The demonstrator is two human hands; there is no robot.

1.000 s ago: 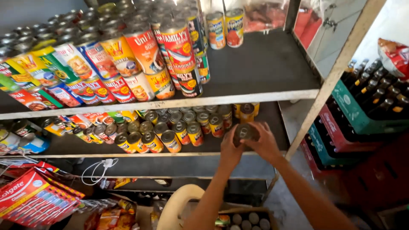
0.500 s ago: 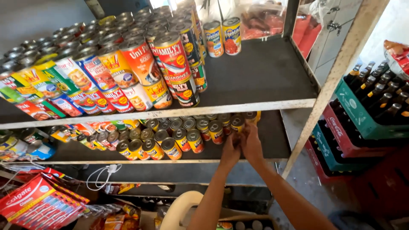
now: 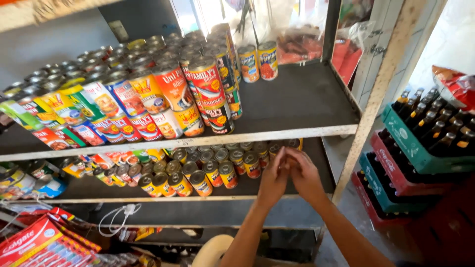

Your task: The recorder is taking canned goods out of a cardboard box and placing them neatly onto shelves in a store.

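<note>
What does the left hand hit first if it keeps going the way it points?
Probably the can pressed between both hands. Past that, the cans at the right end of the lower shelf. Depth is unclear.

Left hand: on the lower shelf, beside the small cans.
Right hand: touching the left, fingers curled.
Upper shelf: stacked tins.
</note>
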